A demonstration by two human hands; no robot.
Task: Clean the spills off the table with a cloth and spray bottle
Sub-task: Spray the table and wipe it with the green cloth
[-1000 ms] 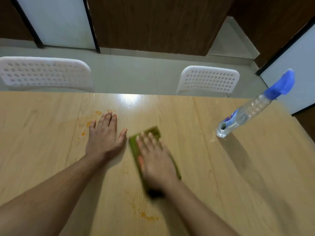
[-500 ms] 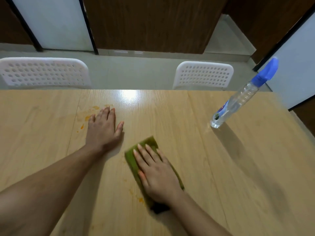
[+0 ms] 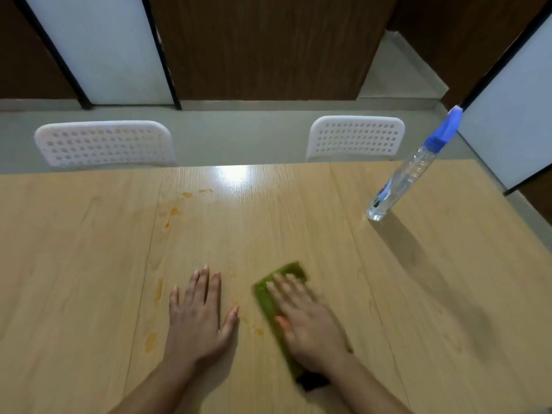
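right hand [image 3: 310, 324] flat (fingers straight) pressing green cloth [image 3: 268, 297]

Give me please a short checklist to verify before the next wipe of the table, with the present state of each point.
1. Right hand lies flat on the green cloth: ok.
2. Left hand lies flat on the wooden table, off the cloth: ok.
3. Orange spills are gone: not ok; spots remain near the far edge, left of the left hand, and between the hands.
4. Spray bottle stands upright, away from the wiping path: ok.
5. Liquid left in the bottle: cannot tell.
6. Cloth clean enough underneath: cannot tell.
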